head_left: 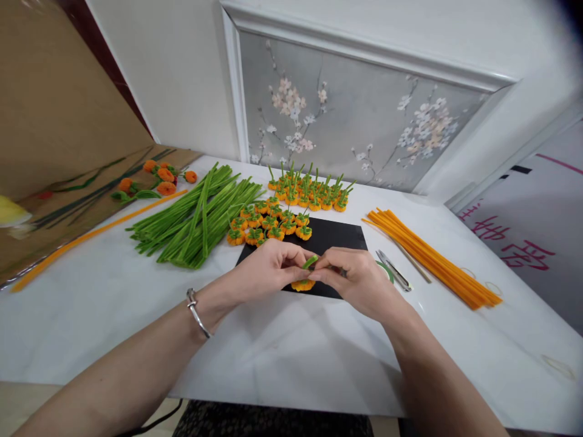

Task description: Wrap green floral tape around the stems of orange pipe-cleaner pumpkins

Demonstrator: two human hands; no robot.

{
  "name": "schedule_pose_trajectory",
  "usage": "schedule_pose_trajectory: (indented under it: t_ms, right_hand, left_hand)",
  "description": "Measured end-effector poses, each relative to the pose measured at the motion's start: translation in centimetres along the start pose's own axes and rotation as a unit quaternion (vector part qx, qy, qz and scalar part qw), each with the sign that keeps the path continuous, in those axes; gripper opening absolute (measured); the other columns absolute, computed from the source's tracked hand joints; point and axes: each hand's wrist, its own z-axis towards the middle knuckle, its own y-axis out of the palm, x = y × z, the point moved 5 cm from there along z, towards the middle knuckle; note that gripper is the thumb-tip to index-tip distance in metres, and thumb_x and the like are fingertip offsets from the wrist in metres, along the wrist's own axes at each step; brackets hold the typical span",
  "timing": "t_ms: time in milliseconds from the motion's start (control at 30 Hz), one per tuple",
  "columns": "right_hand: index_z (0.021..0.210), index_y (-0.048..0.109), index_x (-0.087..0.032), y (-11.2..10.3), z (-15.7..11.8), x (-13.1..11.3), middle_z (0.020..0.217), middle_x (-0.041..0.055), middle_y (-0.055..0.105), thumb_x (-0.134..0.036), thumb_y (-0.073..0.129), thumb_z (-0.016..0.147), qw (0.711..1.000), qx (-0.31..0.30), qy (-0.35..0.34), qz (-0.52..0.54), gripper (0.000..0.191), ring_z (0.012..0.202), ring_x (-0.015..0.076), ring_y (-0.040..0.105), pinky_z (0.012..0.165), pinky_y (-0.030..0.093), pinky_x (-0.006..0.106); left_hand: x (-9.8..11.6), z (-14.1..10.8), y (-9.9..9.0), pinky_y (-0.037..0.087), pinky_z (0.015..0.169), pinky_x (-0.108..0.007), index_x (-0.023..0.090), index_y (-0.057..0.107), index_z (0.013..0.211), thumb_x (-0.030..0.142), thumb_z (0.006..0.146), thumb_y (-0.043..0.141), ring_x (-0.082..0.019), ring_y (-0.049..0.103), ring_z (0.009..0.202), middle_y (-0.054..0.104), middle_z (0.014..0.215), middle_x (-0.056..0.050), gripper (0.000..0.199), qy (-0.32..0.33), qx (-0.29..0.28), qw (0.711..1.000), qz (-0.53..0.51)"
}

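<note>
1. A grey wall panel (337, 115) with pale blossoms and white moulding stands behind the counter's (255, 352) far edge.
2. A brown sheet (59, 103) with dark painted-looking streaks spans the far left corner.
3. Small orange flowers (166, 175) with green leaves lie near that corner.
4. A whitish surface (528, 212) with pinkish-red writing is beyond the right edge.
5. A thin pale loop (559, 366) lies near the right edge.
6. A black cord (157, 420) runs below the near edge.

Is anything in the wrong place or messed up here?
Maybe one thing: a single orange pipe cleaner lies alone on the far left, while the orange pipe cleaner bundle is on the right. I can't see anything spilled or broken.
</note>
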Motion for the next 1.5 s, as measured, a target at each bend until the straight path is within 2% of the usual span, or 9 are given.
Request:
schedule_pose_trajectory:
  t_ms: [167,367,567,733,933,1167,1333,1400,1500]
  right_hand:
    - [0.075,0.067,-0.02,-0.2,-0.1,0.1,0.073,-0.0006,0.064,-0.023,0.064,0.085,1.0,0.004,0.005,-0.03,0.01,0.063,0.011,0.054,0.057,0.038,0.023]
    - [0.077,0.068,-0.02,-0.3,0.0,0.2,0.086,0.0017,0.062,-0.02,0.062,0.086,1.0,0.005,-0.028,0.006,0.01,0.074,0.0117,0.058,0.066,0.043,0.024]
    - [0.071,0.062,-0.018,-0.4,0.2,-0.1,0.081,0.0011,0.06,-0.013,0.058,0.087,0.998,-0.004,-0.03,0.054,0.017,0.073,0.0096,0.057,0.065,0.044,0.021]
    - [0.07,0.06,-0.017,-0.5,0.1,-0.8,0.083,0.0017,0.057,-0.013,0.057,0.085,0.999,0.019,-0.017,0.047,0.016,0.064,0.0083,0.054,0.055,0.043,0.021]
    - [0.069,0.062,-0.017,-0.7,-0.2,-1.3,0.083,0.0027,0.058,-0.015,0.057,0.085,0.998,0.049,-0.036,0.026,0.017,0.062,0.0084,0.053,0.053,0.042,0.021]
    - [0.071,0.065,-0.017,-0.9,-0.1,-1.2,0.081,0.0036,0.059,-0.018,0.06,0.086,0.997,0.06,-0.049,0.008,0.016,0.066,0.0104,0.056,0.058,0.044,0.023]
    - [0.073,0.066,-0.017,-0.9,-0.2,-1.1,0.084,0.0034,0.06,-0.018,0.058,0.087,0.997,0.059,-0.055,-0.001,0.016,0.068,0.0103,0.057,0.061,0.046,0.023]
    - [0.078,0.066,-0.018,-0.8,-0.2,-1.0,0.087,0.0036,0.061,-0.016,0.056,0.088,0.998,0.041,-0.049,0.004,0.014,0.073,0.0113,0.058,0.065,0.047,0.024]
    - [0.107,0.062,-0.022,-0.9,-0.3,-1.0,0.095,0.0043,0.063,-0.016,0.055,0.088,0.999,0.021,-0.033,0.014,0.02,0.085,0.0146,0.06,0.073,0.049,0.027]
  left_hand:
    - [-0.4,0.0,-0.2,0.03,0.047,-0.018,0.013,0.058,0.06,0.018,0.077,0.061,-0.006,0.039,0.051,0.048,0.056,0.005,0.018,-0.018,0.011,0.999,0.026]
    - [-0.5,-0.1,-0.2,0.032,0.045,-0.016,0.013,0.059,0.066,0.018,0.078,0.06,-0.005,0.041,0.051,0.048,0.058,0.005,0.014,-0.033,-0.014,0.999,0.023]
    - [-0.9,-0.4,0.1,0.049,0.049,-0.019,0.014,0.055,0.072,0.027,0.08,0.061,-0.008,0.055,0.055,0.052,0.065,0.004,0.017,-0.097,-0.068,0.989,-0.09]
    - [-0.2,-0.5,0.0,0.043,0.044,-0.016,0.013,0.055,0.071,0.034,0.081,0.063,-0.007,0.055,0.053,0.056,0.062,0.002,0.024,-0.093,-0.082,0.986,-0.113]
    - [-0.7,-0.3,-0.2,0.032,0.042,-0.015,0.012,0.058,0.068,0.035,0.075,0.069,-0.004,0.042,0.049,0.051,0.057,0.004,0.026,-0.074,-0.054,0.991,-0.102]
    - [-1.1,-0.1,0.0,0.037,0.048,-0.017,0.012,0.061,0.066,0.026,0.071,0.072,-0.007,0.048,0.054,0.057,0.06,0.002,0.018,-0.08,-0.044,0.991,-0.102]
    - [-0.5,-0.2,-0.2,0.03,0.044,-0.017,0.012,0.059,0.061,0.024,0.072,0.07,-0.004,0.037,0.046,0.049,0.053,0.005,0.02,-0.074,-0.008,0.993,-0.087]
    - [-0.6,-0.1,-0.2,0.029,0.044,-0.017,0.012,0.059,0.062,0.025,0.073,0.07,-0.004,0.036,0.046,0.048,0.052,0.005,0.02,-0.075,-0.003,0.995,-0.07]
    - [-1.0,-0.1,-0.2,0.03,0.046,-0.018,0.012,0.058,0.062,0.025,0.075,0.067,-0.006,0.037,0.048,0.048,0.053,0.005,0.02,-0.072,0.009,0.997,-0.032]
